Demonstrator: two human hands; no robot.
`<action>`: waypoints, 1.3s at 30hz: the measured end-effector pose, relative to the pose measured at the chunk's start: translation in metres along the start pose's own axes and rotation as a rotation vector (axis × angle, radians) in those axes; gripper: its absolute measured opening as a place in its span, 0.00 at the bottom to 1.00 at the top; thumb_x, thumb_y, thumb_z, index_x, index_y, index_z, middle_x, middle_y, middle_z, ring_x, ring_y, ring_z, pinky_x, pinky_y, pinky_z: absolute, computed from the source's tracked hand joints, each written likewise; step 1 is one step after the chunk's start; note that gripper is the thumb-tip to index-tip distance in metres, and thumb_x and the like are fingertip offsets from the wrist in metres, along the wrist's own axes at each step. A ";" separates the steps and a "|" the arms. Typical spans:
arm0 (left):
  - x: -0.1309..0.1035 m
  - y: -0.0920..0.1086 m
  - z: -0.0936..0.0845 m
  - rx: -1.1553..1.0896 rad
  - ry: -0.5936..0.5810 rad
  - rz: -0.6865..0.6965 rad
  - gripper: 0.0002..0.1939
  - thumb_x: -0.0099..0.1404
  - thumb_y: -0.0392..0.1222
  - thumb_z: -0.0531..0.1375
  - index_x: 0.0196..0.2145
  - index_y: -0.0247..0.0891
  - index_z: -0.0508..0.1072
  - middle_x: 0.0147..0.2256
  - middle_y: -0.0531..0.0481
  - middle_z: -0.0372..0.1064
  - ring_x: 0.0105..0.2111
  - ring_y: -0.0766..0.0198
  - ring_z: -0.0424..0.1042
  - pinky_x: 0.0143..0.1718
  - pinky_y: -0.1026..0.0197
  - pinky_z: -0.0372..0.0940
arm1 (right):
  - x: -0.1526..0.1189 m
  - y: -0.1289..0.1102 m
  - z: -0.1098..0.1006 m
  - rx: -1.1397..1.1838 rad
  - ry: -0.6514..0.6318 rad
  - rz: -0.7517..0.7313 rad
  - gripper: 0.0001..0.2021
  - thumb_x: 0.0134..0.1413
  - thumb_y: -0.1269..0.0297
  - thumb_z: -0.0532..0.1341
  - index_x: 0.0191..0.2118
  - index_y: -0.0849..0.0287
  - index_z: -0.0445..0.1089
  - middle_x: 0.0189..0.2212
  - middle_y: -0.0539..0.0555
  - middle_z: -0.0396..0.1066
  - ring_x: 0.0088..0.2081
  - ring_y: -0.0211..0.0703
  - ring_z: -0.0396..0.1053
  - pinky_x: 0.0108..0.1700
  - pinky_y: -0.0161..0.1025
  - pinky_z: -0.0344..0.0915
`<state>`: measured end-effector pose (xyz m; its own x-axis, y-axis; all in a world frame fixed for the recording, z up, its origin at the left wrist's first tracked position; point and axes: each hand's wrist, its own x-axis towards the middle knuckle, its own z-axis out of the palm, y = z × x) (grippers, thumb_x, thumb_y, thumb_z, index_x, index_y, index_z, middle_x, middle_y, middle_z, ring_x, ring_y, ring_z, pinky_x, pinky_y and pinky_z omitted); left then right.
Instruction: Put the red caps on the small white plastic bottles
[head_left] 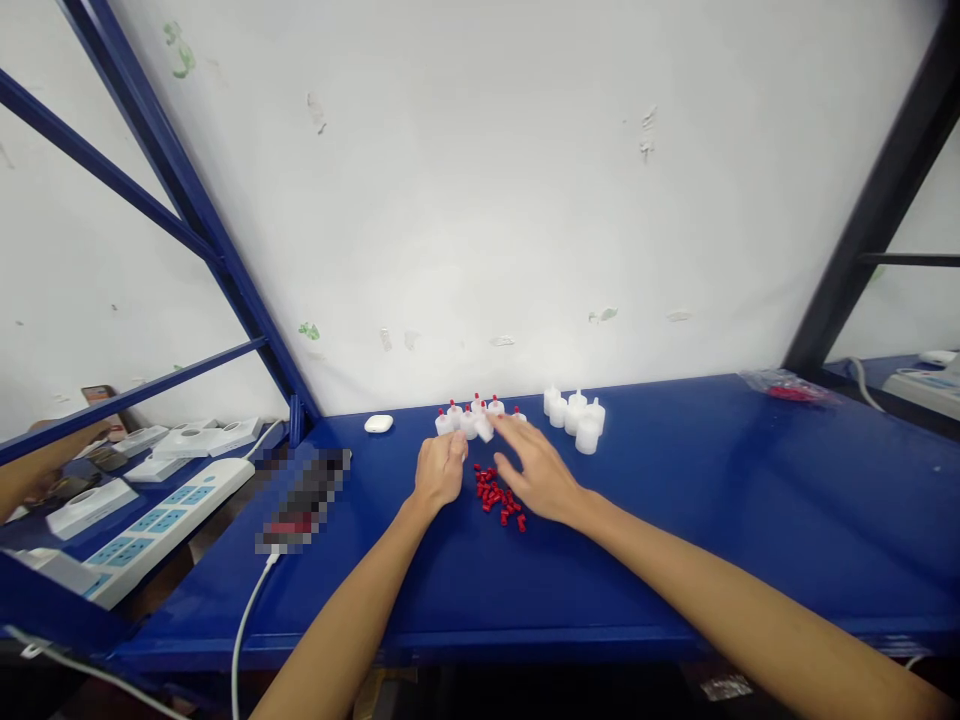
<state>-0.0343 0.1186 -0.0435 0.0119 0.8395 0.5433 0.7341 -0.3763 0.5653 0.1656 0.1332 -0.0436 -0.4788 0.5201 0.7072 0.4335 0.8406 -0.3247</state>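
Observation:
My left hand (441, 468) is closed in a fist beside the red caps; whatever it holds, if anything, is hidden. My right hand (536, 470) reaches in over the pile with its thumb and fingers apart. Close to its fingertips a small white bottle (484, 430) leans at a tilt; I cannot tell whether the fingers touch it. Around it stand several white bottles with red caps (444, 424), partly covered by my hands. Loose small red caps (491, 492) lie scattered on the blue table between my hands.
Several uncapped white bottles (587, 434) stand to the right. A white earbud case (379, 424) and a pixelated dark device (307, 500) on a white cable sit left. A plastic bag with red pieces (789, 392) lies at the far right. Blue table (712, 520) meets the wall.

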 end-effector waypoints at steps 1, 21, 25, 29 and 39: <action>0.001 -0.003 -0.001 0.010 0.021 -0.026 0.30 0.72 0.54 0.38 0.19 0.38 0.64 0.17 0.51 0.62 0.22 0.64 0.63 0.29 0.61 0.54 | 0.002 0.007 -0.001 -0.034 0.035 0.060 0.29 0.63 0.67 0.52 0.69 0.59 0.53 0.64 0.59 0.61 0.65 0.50 0.57 0.66 0.53 0.56; 0.006 -0.015 -0.005 0.012 0.052 -0.097 0.34 0.73 0.54 0.41 0.17 0.37 0.71 0.16 0.50 0.66 0.21 0.63 0.68 0.31 0.61 0.56 | 0.012 0.051 0.002 -0.324 -0.244 0.265 0.30 0.63 0.61 0.51 0.69 0.63 0.52 0.67 0.62 0.54 0.64 0.57 0.57 0.63 0.53 0.57; 0.005 -0.015 -0.005 0.020 0.044 -0.094 0.34 0.73 0.54 0.41 0.17 0.37 0.70 0.16 0.50 0.65 0.21 0.63 0.68 0.31 0.61 0.56 | 0.022 0.054 0.000 -0.366 -0.223 0.210 0.28 0.62 0.63 0.53 0.66 0.62 0.56 0.65 0.63 0.58 0.62 0.58 0.60 0.61 0.54 0.58; 0.006 -0.014 -0.007 0.021 0.054 -0.092 0.34 0.73 0.53 0.39 0.17 0.37 0.69 0.17 0.49 0.66 0.22 0.63 0.69 0.32 0.61 0.58 | 0.034 0.053 -0.001 -0.407 -0.279 0.157 0.23 0.62 0.62 0.54 0.61 0.62 0.64 0.58 0.63 0.66 0.56 0.58 0.65 0.58 0.54 0.59; 0.006 -0.019 -0.005 0.010 0.034 -0.096 0.32 0.73 0.51 0.39 0.19 0.37 0.70 0.18 0.50 0.67 0.22 0.64 0.69 0.30 0.63 0.59 | 0.031 0.061 0.014 -0.416 -0.263 0.188 0.24 0.61 0.64 0.53 0.62 0.63 0.62 0.61 0.62 0.63 0.58 0.57 0.63 0.59 0.52 0.58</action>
<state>-0.0515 0.1283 -0.0479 -0.0821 0.8576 0.5077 0.7374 -0.2904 0.6098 0.1666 0.2031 -0.0500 -0.5159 0.7212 0.4623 0.7712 0.6260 -0.1158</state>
